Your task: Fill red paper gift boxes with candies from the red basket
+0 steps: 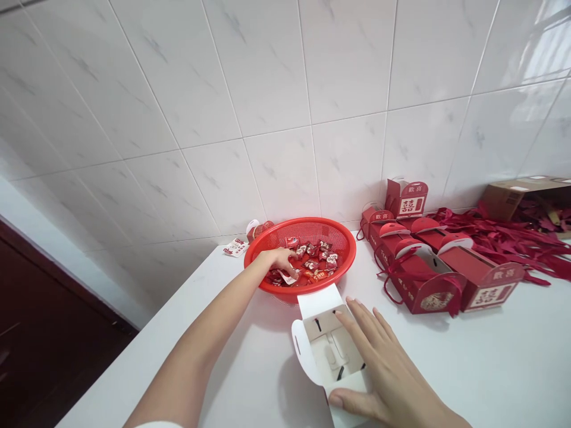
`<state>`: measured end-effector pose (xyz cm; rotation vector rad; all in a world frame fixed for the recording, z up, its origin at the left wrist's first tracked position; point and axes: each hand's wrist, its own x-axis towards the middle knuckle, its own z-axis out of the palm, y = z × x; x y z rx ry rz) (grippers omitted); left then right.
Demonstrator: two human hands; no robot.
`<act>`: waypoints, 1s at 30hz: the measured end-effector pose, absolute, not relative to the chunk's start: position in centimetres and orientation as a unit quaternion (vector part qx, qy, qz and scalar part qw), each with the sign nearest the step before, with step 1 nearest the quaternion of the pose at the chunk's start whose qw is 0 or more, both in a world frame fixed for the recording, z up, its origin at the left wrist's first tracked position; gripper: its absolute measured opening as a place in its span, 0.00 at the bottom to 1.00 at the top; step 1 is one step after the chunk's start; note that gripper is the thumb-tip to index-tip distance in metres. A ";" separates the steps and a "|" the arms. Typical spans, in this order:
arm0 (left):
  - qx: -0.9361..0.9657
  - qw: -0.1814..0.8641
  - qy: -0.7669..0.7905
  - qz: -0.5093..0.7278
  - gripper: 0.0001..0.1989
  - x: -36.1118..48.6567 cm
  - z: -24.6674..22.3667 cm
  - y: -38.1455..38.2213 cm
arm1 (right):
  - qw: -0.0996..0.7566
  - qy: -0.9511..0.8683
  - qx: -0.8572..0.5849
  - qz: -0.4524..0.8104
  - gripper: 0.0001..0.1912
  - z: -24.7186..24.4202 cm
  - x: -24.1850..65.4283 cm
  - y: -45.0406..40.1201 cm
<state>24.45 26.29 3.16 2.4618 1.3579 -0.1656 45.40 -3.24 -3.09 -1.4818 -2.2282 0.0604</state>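
Observation:
My left hand [282, 263] reaches into a red plastic basket [345, 238]. Its fingers are apart over wrapped candies [312, 261], close to a white-and-red packet [289, 277]; whether they touch it I cannot tell. An open paper box [314, 345], white inside with its flaps folded out, stands in front of the basket. Small dark strips show at its inner walls, and I see no candy inside. Across the box's right side stretches my right hand [379, 356], fingers spread, with its thumb on the near flap and its fingertips by the far inner wall.
Several red gift boxes [430, 285] with ribbons stand at the right. Behind them lie loose red ribbons [495, 246] and an open cardboard carton [504, 199]. Printed cards [235, 247] and a small red box [259, 229] sit left of the basket. A tiled wall [281, 178] borders the white table [241, 362].

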 end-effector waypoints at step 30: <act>0.740 0.418 0.473 0.232 0.28 24.1 4.1 25.4 | 0.149 -0.788 -0.581 0.140 0.51 -0.4 44.6 -3.4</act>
